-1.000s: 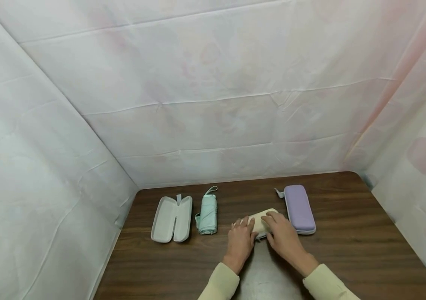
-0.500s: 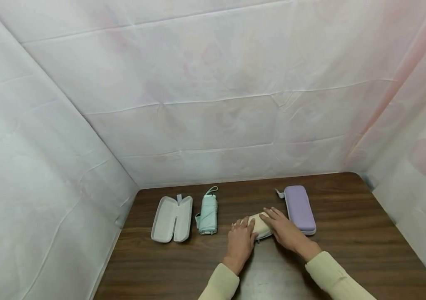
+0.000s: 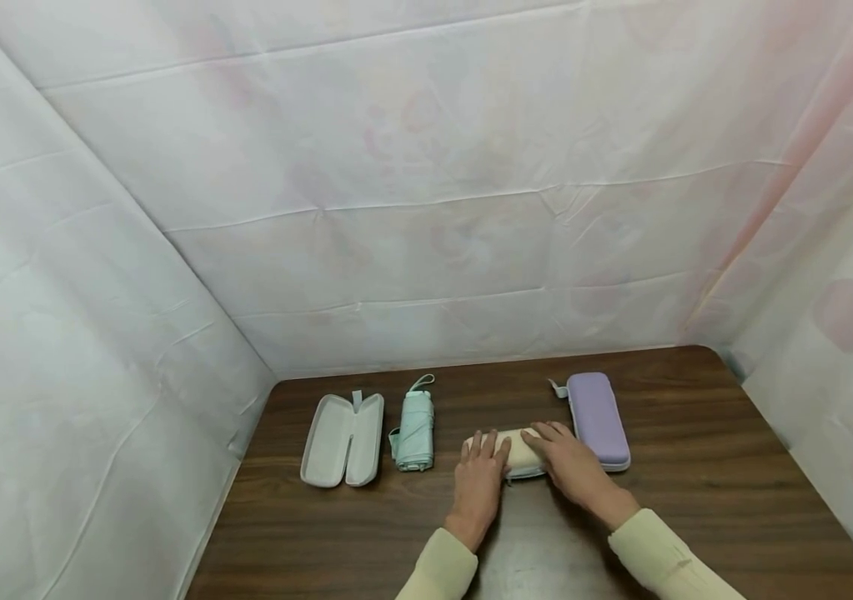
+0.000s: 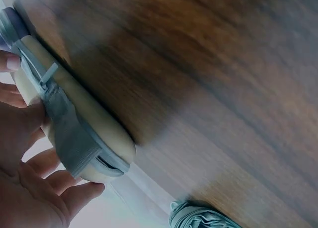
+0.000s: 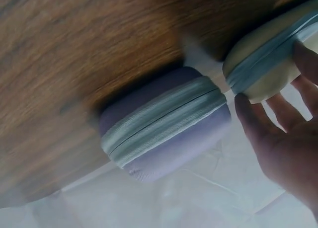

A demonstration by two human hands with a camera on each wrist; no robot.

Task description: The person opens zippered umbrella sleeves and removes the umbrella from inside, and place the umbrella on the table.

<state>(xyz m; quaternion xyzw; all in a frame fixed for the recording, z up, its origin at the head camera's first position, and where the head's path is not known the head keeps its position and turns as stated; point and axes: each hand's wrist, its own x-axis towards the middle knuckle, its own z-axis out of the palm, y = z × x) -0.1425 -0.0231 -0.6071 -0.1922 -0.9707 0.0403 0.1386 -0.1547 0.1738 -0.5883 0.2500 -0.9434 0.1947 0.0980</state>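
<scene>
The cream case [image 3: 520, 452] now lies squarer on the worktop [image 3: 306, 533], left of the purple case [image 3: 599, 417], its right end swung nearer. The left hand [image 3: 478, 481] and right hand [image 3: 574, 467] grip its ends with part-closed fingers.

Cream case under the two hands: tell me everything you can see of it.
The cream case is long, with rounded ends and a smooth, seemingly firm shell. A grey zip band runs along its side, with a small pale pull showing. It lies flat and crosswise on the brown table; the left hand and right hand hold its ends, fingers over the top. Whether it is zipped fully shut is unclear.
</scene>
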